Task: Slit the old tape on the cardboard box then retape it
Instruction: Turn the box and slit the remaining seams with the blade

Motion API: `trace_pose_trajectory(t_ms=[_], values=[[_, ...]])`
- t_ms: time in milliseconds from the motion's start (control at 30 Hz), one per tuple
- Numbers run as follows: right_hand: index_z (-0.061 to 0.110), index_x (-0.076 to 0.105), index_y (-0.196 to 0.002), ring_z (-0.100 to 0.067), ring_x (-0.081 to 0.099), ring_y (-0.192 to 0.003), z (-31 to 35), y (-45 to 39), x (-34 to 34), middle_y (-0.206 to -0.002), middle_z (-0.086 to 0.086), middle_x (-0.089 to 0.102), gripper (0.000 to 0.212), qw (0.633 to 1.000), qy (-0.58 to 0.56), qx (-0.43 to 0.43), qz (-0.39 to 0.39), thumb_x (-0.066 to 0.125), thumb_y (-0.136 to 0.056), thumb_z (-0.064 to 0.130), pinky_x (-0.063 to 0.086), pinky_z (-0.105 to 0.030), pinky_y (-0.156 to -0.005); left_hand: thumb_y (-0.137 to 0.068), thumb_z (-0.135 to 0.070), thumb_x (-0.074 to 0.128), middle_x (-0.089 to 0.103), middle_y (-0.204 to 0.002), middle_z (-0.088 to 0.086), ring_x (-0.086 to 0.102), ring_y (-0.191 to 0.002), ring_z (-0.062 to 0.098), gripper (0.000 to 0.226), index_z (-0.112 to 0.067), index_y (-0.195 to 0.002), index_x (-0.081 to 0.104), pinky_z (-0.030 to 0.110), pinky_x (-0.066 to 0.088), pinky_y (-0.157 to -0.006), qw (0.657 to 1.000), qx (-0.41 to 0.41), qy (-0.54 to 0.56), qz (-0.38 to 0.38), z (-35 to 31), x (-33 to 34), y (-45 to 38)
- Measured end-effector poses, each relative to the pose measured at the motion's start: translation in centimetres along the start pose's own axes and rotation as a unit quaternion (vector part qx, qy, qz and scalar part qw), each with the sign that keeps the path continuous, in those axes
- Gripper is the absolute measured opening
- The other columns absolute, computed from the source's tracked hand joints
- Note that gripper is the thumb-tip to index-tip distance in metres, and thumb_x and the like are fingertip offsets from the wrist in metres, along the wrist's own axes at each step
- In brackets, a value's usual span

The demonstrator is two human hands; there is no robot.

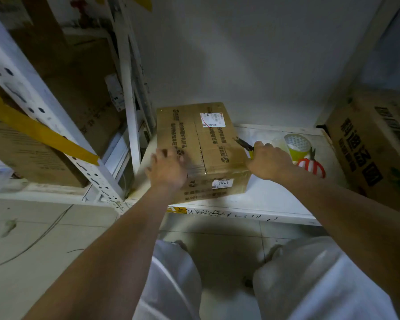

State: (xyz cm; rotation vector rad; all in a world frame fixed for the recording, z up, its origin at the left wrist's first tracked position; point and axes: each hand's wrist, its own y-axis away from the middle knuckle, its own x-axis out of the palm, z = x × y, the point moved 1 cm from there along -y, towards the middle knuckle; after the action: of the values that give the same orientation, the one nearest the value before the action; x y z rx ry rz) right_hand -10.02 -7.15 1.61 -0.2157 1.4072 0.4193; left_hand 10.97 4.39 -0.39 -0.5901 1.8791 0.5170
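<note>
A brown cardboard box with printed text, a taped centre seam and white labels lies on a white shelf. My left hand rests flat on the box's near left top, fingers spread. My right hand is at the box's right edge, closed around a yellow-handled utility knife whose dark tip points up-left over the box top. A roll of clear tape stands on the shelf just right of that hand, with red-handled scissors lying next to it.
A large printed carton stands at the shelf's right end. White metal racking posts and more cartons fill the left. The wall rises behind the shelf. Below are tiled floor and my knees in light clothing.
</note>
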Motion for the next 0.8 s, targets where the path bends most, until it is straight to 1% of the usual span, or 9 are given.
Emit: trace_pose_trajectory(t_ms=[67,100,200,267,367,433,500,633,800], values=[[0.009,0.045,-0.117,-0.039,0.053,-0.108,1.2,0.7,0.3,-0.115,-0.018,0.053,0.034,1.000,-0.001,-0.014,0.015,0.044,-0.091,0.032,0.043,-0.041,-0.085,-0.100,-0.031,0.035,0.038,-0.141,0.022,0.038,-0.131,0.039,0.043,-0.014,-0.140,0.031,0.050,0.035,-0.104,0.993,-0.098,0.063,0.036,2.2,-0.8,0.3],[0.009,0.044,-0.117,-0.039,0.052,-0.108,1.7,1.1,0.4,-0.116,-0.018,0.052,0.034,1.000,0.001,-0.018,0.022,0.044,-0.091,0.031,0.043,-0.041,-0.085,-0.101,-0.028,0.035,0.044,-0.137,0.022,0.043,-0.127,0.039,0.041,-0.010,-0.138,0.033,0.046,0.038,-0.100,0.989,-0.114,0.080,0.055,2.8,-1.1,0.6],[0.010,0.043,-0.123,-0.036,0.051,-0.107,3.1,2.1,0.5,-0.115,-0.015,0.050,0.040,0.999,0.016,-0.024,0.034,0.047,-0.088,0.030,0.041,-0.039,-0.081,-0.102,-0.023,0.036,0.055,-0.126,0.018,0.054,-0.112,0.031,0.034,-0.005,-0.130,0.044,0.034,0.039,-0.083,0.985,-0.106,0.119,0.068,3.1,-1.1,1.8],[0.010,0.043,-0.124,-0.035,0.051,-0.105,3.9,2.8,0.4,-0.113,-0.014,0.050,0.043,0.999,0.023,-0.033,0.025,0.049,-0.085,0.029,0.041,-0.038,-0.079,-0.101,-0.018,0.039,0.058,-0.121,0.015,0.056,-0.104,0.026,0.032,-0.007,-0.131,0.045,0.028,0.041,-0.080,0.980,-0.095,0.156,0.074,2.6,-0.6,2.2],[0.013,0.046,-0.113,-0.033,0.055,-0.097,5.2,3.8,0.2,-0.107,-0.012,0.052,0.034,0.998,0.027,-0.058,0.017,0.048,-0.083,0.030,0.046,-0.038,-0.079,-0.096,-0.012,0.045,0.063,-0.119,0.016,0.062,-0.105,0.033,0.041,-0.017,-0.136,0.040,0.039,0.053,-0.089,0.967,-0.059,0.230,0.092,1.4,0.4,2.7],[0.016,0.046,-0.104,-0.030,0.055,-0.090,6.0,4.5,0.2,-0.100,-0.008,0.052,0.028,0.995,0.033,-0.079,0.040,0.045,-0.080,0.031,0.049,-0.041,-0.081,-0.096,-0.013,0.043,0.060,-0.124,0.015,0.061,-0.107,0.036,0.050,-0.028,-0.143,0.036,0.043,0.054,-0.089,0.968,-0.025,0.225,0.105,0.8,0.9,3.0],[0.019,0.047,-0.100,-0.028,0.055,-0.087,6.7,5.4,0.4,-0.098,-0.007,0.055,0.026,0.992,0.048,-0.093,0.067,0.043,-0.076,0.029,0.049,-0.042,-0.081,-0.099,-0.018,0.040,0.050,-0.139,0.013,0.056,-0.116,0.034,0.050,-0.032,-0.146,0.033,0.041,0.050,-0.097,0.974,-0.013,0.196,0.113,0.6,1.0,3.2],[0.013,0.049,-0.111,-0.029,0.056,-0.096,7.7,6.9,0.7,-0.107,-0.010,0.056,0.033,0.987,0.073,-0.088,0.111,0.045,-0.080,0.019,0.050,-0.039,-0.084,-0.102,-0.028,0.037,0.039,-0.150,0.008,0.044,-0.131,0.029,0.047,-0.034,-0.148,0.030,0.034,0.036,-0.108,0.981,-0.006,0.146,0.125,1.2,1.1,3.0],[0.009,0.046,-0.125,-0.031,0.054,-0.111,9.0,8.2,1.0,-0.122,-0.012,0.055,0.044,0.987,0.075,-0.072,0.121,0.049,-0.084,0.023,0.046,-0.037,-0.087,-0.102,-0.031,0.034,0.037,-0.152,0.007,0.041,-0.134,0.029,0.047,-0.038,-0.148,0.026,0.036,0.033,-0.111,0.980,-0.004,0.145,0.137,1.4,1.5,2.8]])
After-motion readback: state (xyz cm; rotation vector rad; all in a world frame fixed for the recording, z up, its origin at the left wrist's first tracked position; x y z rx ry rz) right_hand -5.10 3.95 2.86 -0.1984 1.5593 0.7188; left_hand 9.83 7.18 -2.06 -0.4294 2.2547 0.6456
